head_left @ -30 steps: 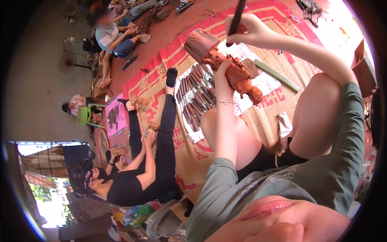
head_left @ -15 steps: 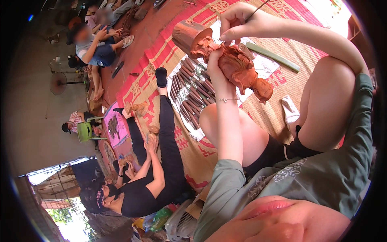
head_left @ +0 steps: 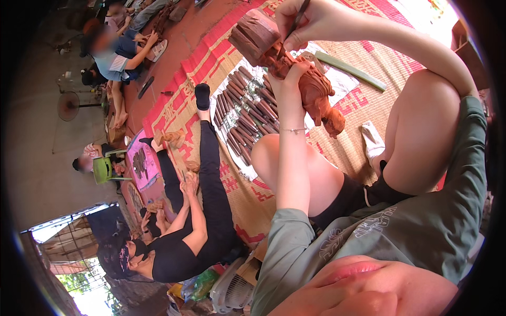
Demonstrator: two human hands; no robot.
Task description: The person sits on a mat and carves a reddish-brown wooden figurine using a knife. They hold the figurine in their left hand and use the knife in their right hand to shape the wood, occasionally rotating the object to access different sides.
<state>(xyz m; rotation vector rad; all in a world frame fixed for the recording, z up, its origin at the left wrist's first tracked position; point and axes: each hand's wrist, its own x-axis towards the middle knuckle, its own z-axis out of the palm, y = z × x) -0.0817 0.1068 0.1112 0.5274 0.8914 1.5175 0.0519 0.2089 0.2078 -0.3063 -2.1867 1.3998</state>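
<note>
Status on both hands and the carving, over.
Left hand gripping reddish carved figure. Right hand holding thin dark tool, tip at figure. No obstruction visible.

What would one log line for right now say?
left hand: grips reddish-brown carved figure | right hand: holds thin dark tool at figure's blocky end | nearby: brown-handled tools on white sheet
</note>
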